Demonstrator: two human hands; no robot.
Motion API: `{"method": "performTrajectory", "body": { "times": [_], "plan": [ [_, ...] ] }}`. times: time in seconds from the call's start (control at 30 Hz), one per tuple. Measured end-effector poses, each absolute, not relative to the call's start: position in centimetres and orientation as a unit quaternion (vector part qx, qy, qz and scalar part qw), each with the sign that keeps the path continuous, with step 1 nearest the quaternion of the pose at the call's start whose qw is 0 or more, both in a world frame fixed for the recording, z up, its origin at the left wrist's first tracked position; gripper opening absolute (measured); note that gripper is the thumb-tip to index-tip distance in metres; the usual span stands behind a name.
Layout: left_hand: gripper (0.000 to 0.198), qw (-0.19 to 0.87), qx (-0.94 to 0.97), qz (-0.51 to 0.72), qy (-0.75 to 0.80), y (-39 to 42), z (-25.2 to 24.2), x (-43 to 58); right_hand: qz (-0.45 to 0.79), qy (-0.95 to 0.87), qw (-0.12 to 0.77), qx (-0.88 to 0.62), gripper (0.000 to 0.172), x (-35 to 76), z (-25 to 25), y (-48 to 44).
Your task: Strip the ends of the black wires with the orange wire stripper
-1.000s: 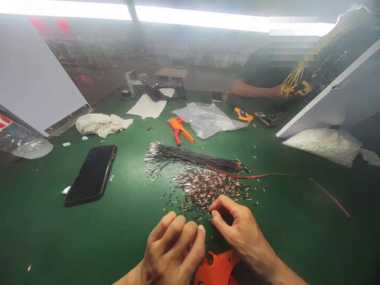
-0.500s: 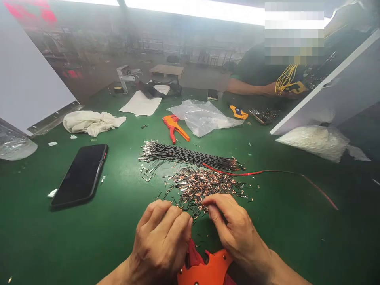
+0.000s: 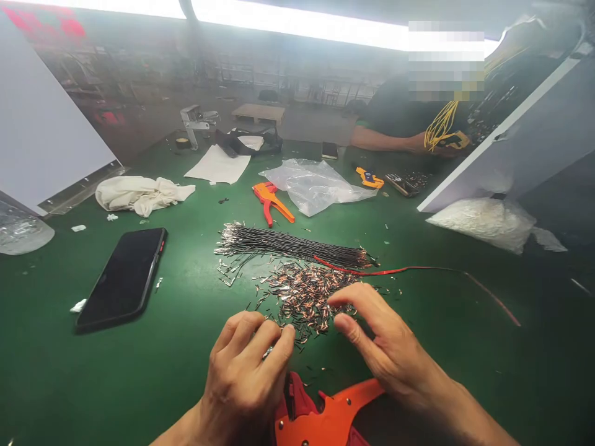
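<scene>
The left hand (image 3: 248, 371) was curled in, its fingers closed around a silvery bit (image 3: 267, 352); what else they held could not be told. The right hand (image 3: 388, 341) had thumb and forefinger well parted, gripping nothing visible, over the near right edge of the clippings (image 3: 302, 294). Below and between the hands was a stripper (image 3: 320, 418), its orange handle reaching the right hand; whether they touched was unclear. Black wires (image 3: 297, 242) lay bundled just beyond the clippings on the green counter (image 3: 181, 371), a red strip (image 3: 390, 271) running rightward from them.
</scene>
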State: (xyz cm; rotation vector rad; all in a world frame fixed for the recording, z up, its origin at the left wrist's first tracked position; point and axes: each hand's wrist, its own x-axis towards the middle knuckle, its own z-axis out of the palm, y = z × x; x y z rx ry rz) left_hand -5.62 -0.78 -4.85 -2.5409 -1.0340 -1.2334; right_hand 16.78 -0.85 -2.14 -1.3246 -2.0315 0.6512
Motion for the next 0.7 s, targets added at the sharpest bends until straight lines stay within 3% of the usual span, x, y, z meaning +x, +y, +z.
{"method": "performTrajectory", "body": {
  "times": [0.07,0.17,0.33,0.47,0.57,0.63,0.7],
  "plan": [
    [0.018,0.068,-0.842,-0.412,-0.342,-0.6,-4.9,-5.9,0.236,-0.817,0.216,-0.480,0.018,17.1,-1.4,-1.7],
    [0.019,0.077,-0.828,-0.433,-0.347,-0.4,-4.8,-6.3,0.132,-0.894,0.118,-0.411,0.058,17.9,-1.2,-4.0],
    [0.020,0.074,-0.821,-0.435,-0.364,0.1,-4.6,-6.7,-0.082,-0.901,0.088,-0.418,0.026,19.1,-3.7,-7.5],
    [0.021,0.074,-0.818,-0.437,-0.366,0.5,-4.5,-7.0,-0.135,-0.900,0.080,-0.406,0.030,18.6,-4.4,-7.5],
    [0.021,0.085,-0.807,-0.453,-0.370,0.9,-4.0,-7.2,-0.097,-0.909,0.059,-0.400,0.026,18.9,-3.3,-6.7],
    [0.021,0.096,-0.790,-0.479,-0.372,1.1,-3.5,-7.4,0.020,-0.913,0.051,-0.404,0.038,19.9,-2.1,-5.9],
    [0.022,0.105,-0.773,-0.506,-0.367,1.2,-3.0,-7.6,0.229,-0.861,0.103,-0.443,0.058,21.0,-0.9,-5.1]
  ]
}}
